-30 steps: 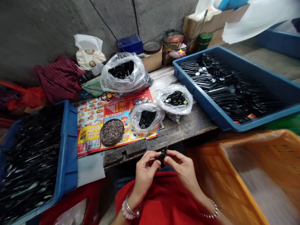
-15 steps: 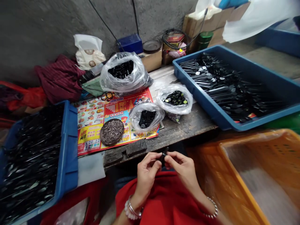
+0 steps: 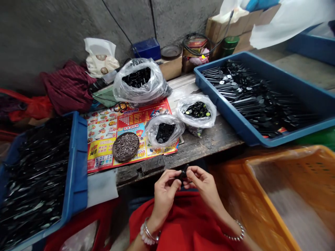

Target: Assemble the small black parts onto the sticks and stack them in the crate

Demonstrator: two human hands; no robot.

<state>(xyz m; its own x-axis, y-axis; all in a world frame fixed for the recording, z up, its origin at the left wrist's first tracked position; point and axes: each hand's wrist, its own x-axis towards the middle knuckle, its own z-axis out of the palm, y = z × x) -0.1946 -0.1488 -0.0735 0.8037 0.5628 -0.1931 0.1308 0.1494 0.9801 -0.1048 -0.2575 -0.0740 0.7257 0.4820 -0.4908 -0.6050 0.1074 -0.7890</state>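
Both hands meet over my red-covered lap, just off the table's front edge. Between their fingertips is a small black plastic part [image 3: 184, 171], partly hidden by the fingers. My left hand [image 3: 165, 188] pinches it from the left, thumb against forefinger. From the right, my right hand [image 3: 202, 183] has thumb and fingers closed on the same part. Closest on the table are a round dish of small metal rivets or screws [image 3: 126, 147], a clear bag of small black pieces [image 3: 165, 133] and a second bag of black, yellow-marked pieces [image 3: 198, 111].
A blue tray [image 3: 248, 142] of long black parts stands at right; another blue tray [image 3: 80, 160] of black pieces is at left. An orange crate [image 3: 272, 209] sits by my right arm. A larger bag [image 3: 119, 87], scissors [image 3: 120, 106] and a printed flyer [image 3: 102, 153] lie behind.
My right fingers have shifted slightly on the black part, the thumb now higher and more curled. My left hand keeps its pinch. The view has moved a little.
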